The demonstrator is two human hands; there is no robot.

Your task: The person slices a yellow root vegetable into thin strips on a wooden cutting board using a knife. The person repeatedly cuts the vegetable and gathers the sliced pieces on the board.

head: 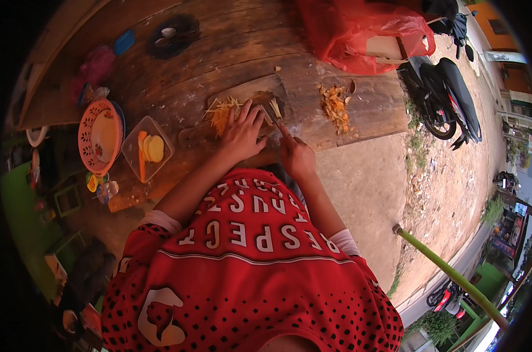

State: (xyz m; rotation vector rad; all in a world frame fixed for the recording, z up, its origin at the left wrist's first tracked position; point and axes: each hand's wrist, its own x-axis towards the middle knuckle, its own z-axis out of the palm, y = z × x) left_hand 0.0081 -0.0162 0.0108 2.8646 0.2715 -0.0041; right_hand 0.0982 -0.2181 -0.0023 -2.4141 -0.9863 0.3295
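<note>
A wooden cutting board [239, 90] lies on the plank table in front of me. My left hand [244, 136] is palm down over it, fingers stretched forward; what lies beneath the palm is hidden. My right hand [299, 156] grips a knife [274, 119], its blade over the board close to my left fingertips. Orange shreds [221, 121], apparently carrot, lie with pale yellow strips [224, 104] at the board's left. A few more pale sticks [275, 108] rest right of the blade.
Left of the board, a clear plastic container [134, 154] holds pale yellow slices [153, 148] and a carrot piece [142, 158]. Beyond it stands a floral basin [99, 136]. Peelings [335, 108] lie at right, below a red plastic bag [362, 35]. A motorcycle [450, 99] is parked past the table.
</note>
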